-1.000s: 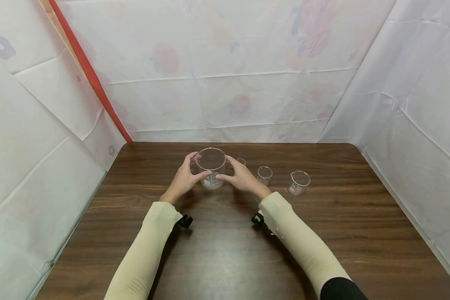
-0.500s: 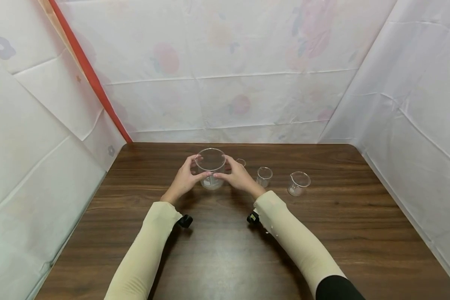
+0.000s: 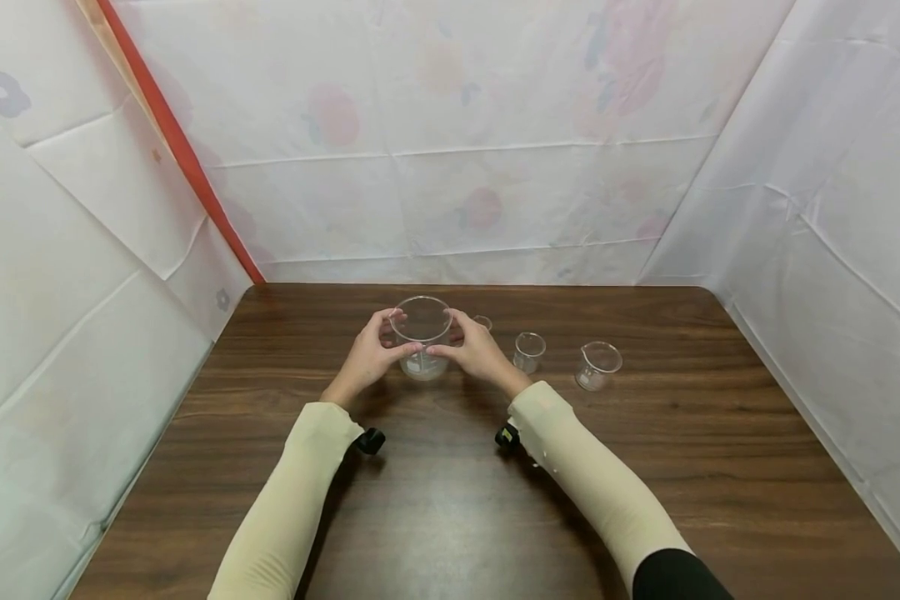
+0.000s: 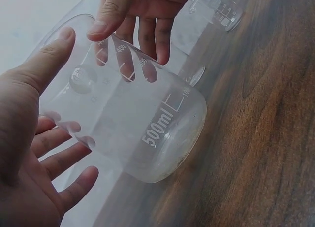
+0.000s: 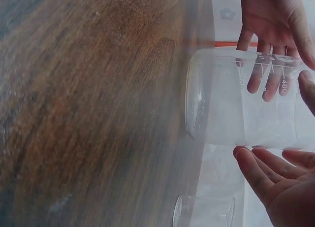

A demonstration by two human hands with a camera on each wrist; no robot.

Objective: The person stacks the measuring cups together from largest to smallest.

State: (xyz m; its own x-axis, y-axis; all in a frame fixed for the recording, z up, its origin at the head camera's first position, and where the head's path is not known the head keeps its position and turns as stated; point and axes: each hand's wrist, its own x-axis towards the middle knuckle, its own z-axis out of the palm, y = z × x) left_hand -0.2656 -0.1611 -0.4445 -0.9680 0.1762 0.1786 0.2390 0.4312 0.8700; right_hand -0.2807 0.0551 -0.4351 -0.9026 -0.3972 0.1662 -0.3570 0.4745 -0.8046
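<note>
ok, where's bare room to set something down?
Free: brown wood-grain tabletop between the cream sleeves, and right of the rightmost small glass beaker. Crowded: from left hand through large clear glass beaker and right hand to that small beaker.

The head view is lit evenly and fairly brightly, perhaps from overhead, and a pale patch of glare is thrown on the tabletop point(image 3: 450, 521) at six o'clock. Soft shadows are cast inward by the left sleeve point(image 3: 281, 508) at seven o'clock and the right sleeve point(image 3: 600, 492) at five. Both wrist views are dulled by a cool haze. In the left one, "500ml" is rendered legibly on the large beaker point(image 4: 133, 113); in the right one, wood grain is smeared at nine o'clock.
</note>
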